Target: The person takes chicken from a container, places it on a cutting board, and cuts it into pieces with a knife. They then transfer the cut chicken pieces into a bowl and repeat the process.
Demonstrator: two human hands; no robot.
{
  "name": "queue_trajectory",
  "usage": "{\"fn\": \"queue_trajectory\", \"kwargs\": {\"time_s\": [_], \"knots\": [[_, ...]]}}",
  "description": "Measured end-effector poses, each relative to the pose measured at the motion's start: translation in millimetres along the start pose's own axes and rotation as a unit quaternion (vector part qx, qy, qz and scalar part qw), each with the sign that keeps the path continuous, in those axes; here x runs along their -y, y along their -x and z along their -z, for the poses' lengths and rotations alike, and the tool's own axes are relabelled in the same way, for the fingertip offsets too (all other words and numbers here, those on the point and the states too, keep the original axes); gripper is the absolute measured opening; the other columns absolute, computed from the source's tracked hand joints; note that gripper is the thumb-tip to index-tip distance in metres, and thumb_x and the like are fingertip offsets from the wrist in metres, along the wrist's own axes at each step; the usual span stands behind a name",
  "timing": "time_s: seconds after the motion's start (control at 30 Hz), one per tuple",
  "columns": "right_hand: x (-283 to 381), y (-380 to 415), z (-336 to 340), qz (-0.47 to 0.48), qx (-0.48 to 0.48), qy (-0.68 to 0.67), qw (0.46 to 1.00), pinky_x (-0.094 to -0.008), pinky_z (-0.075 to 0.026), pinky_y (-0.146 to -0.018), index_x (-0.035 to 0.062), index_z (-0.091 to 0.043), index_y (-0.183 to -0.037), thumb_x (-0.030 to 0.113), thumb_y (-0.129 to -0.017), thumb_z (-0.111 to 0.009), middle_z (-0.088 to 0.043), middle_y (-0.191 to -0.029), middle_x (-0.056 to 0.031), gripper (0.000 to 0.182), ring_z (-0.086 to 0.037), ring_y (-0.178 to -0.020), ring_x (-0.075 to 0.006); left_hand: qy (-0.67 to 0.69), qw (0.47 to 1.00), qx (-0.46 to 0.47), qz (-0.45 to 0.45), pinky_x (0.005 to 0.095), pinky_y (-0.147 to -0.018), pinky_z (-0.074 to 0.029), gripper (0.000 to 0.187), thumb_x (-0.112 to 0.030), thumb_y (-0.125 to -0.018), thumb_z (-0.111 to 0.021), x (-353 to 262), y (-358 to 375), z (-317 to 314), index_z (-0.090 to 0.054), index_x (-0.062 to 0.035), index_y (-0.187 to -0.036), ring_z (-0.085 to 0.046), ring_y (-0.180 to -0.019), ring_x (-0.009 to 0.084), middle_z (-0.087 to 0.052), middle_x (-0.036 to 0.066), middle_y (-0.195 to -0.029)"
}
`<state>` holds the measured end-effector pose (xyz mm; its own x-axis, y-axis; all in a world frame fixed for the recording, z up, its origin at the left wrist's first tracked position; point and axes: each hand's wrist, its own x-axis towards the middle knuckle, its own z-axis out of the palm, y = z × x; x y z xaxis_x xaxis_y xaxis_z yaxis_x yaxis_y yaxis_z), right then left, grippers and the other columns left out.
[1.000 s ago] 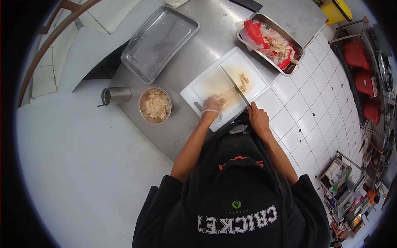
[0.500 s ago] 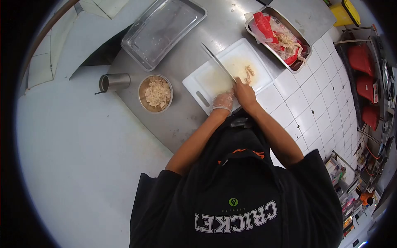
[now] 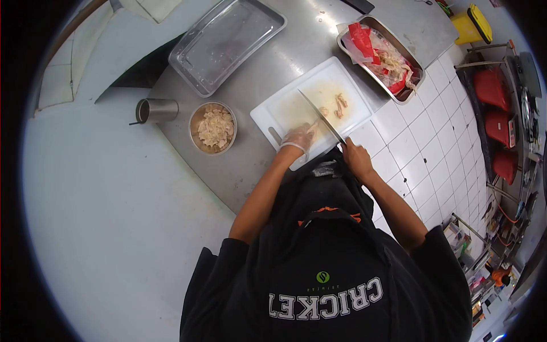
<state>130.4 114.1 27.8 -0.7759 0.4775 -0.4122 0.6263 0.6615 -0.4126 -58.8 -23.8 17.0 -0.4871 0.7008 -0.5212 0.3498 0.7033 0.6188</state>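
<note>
My left hand (image 3: 297, 139), in a clear plastic glove, rests on the white cutting board (image 3: 276, 111) with its fingers closed on a pale piece of meat (image 3: 313, 129). In my right hand (image 3: 357, 159), bare, is the handle of a long knife (image 3: 322, 115). The blade slants across the board toward the far left, to the right of my gloved fingers. Beyond the blade lie small cooked-looking meat strips (image 3: 341, 105), with a smaller bit (image 3: 323, 111) close to the blade. My fingers partly hide the meat under the left hand.
Left of the board stands a metal bowl (image 3: 192, 138) of shredded pale meat (image 3: 216, 127), beside a steel cup (image 3: 157, 110) on its side. A metal tray (image 3: 228, 48) lies farther back. At right, another tray (image 3: 420, 73) holds red-and-clear plastic (image 3: 362, 39) and scraps.
My right hand has drawn the knife back toward me and to the right. My left hand has shifted slightly left, away from the right hand, and the meat at its fingers now shows.
</note>
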Motion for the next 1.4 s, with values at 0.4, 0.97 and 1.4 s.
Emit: {"fn": "queue_trajectory", "kwargs": {"time_s": [0.4,0.97,1.4], "knots": [[20,-30,14,-0.050,-0.095,-0.060,0.992,-0.0599,-0.049,-0.062,0.0050,-0.052,-0.102,0.028,-0.100,-0.050,-0.062,-0.068,-0.0285,0.023,-0.062,-0.067,-0.0506,0.647,0.758,0.075,0.043,0.0328,-0.069,-0.055,0.013,-0.016,-0.096,-0.056,-47,-12,26,-0.057,-0.0063,-0.104,-0.061,-0.076,0.0140,-0.062,0.006,-0.088],[-1,5,4,-0.038,-0.080,-0.011,0.996,-0.0584,-0.049,-0.058,0.0064,-0.052,-0.103,0.029,-0.099,-0.052,-0.063,-0.067,-0.0268,0.023,-0.063,-0.064,-0.0480,0.083,0.986,-0.118,0.084,0.0485,-0.083,-0.050,0.037,-0.034,-0.087,-0.065,11,-16,-30,-0.067,0.0001,-0.103,-0.065,-0.095,0.0425,-0.068,0.027,-0.097],[44,-53,-17,0.019,-0.062,-0.043,0.997,-0.0577,-0.050,-0.059,0.0036,-0.050,-0.102,0.025,-0.097,-0.054,-0.062,-0.067,-0.0289,0.022,-0.062,-0.064,-0.0493,0.028,0.997,-0.065,0.005,0.0533,-0.085,-0.049,0.027,-0.022,-0.098,-0.045,-7,-8,-43,-0.060,-0.0075,-0.115,-0.063,-0.097,0.0463,-0.065,0.028,-0.104]]}}
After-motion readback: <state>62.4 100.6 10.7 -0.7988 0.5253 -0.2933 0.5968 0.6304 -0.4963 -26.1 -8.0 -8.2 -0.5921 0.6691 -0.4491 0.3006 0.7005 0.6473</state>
